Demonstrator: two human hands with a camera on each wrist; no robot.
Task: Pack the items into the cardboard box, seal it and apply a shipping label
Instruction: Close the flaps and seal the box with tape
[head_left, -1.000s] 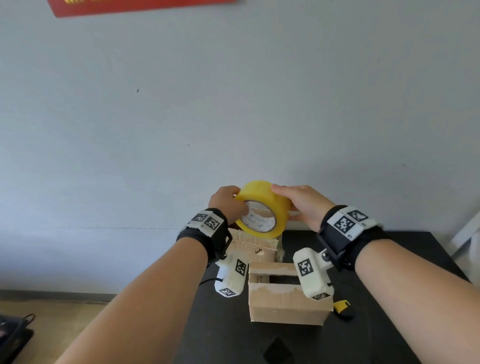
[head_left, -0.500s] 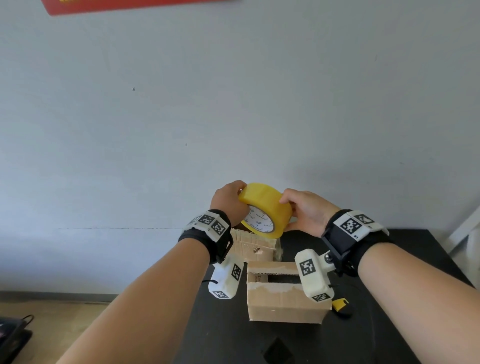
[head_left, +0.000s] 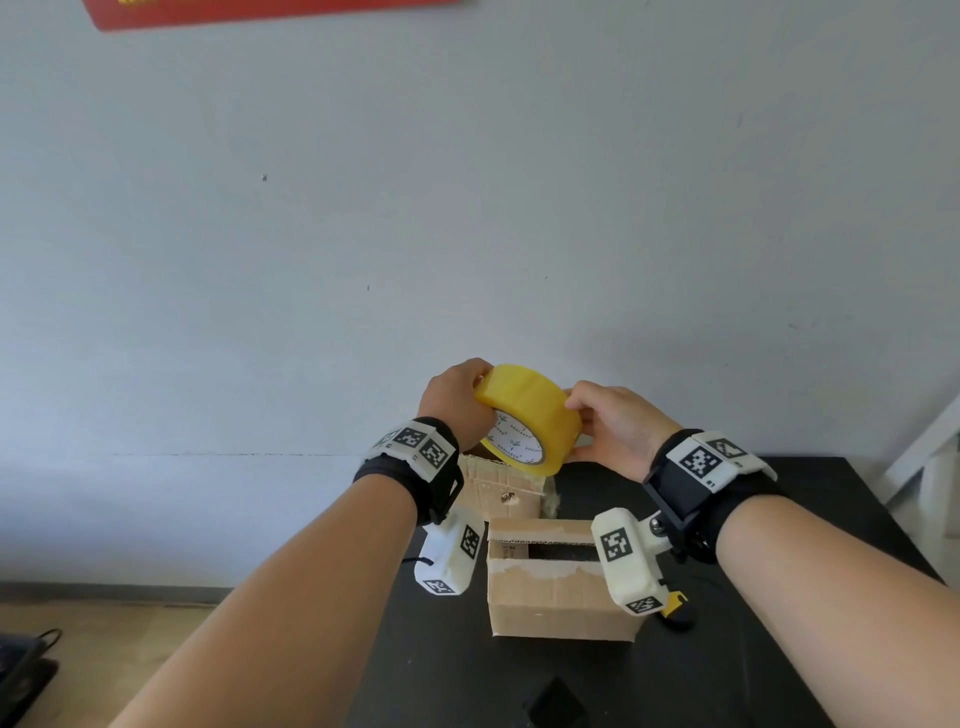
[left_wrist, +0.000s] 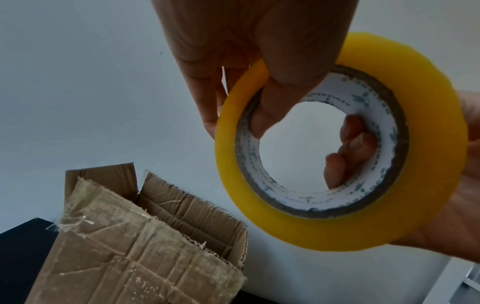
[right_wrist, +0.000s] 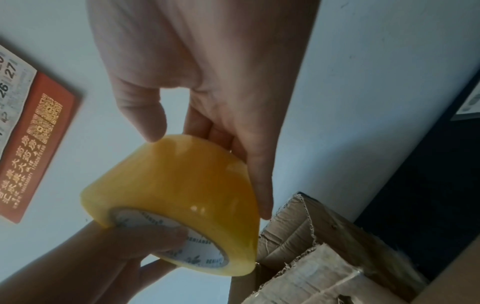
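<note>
Head view: you get even, soft daylight; the pale wall (head_left: 467, 208) is bright and sharp.
Surface: your black surface (head_left: 779, 649) stays dark, detail lost toward 6 o'clock.
Distortion: straight edges bow at 3 and 9 o'clock.
Left wrist view: your left hand (left_wrist: 249, 41) is backlit and shadowed at 12 o'clock.
Right wrist view: dimmer and soft; small glare spots sit on the tape roll (right_wrist: 182, 185); the wall poster (right_wrist: 33, 144) at 9 o'clock blurs.

Hands up clear of table (head_left: 779, 519); two cardboard boxes (head_left: 550, 597) directly beneath block straight descent; table right side open.

glossy plastic tape roll (head_left: 527, 410), rough cardboard box (head_left: 550, 603)
</note>
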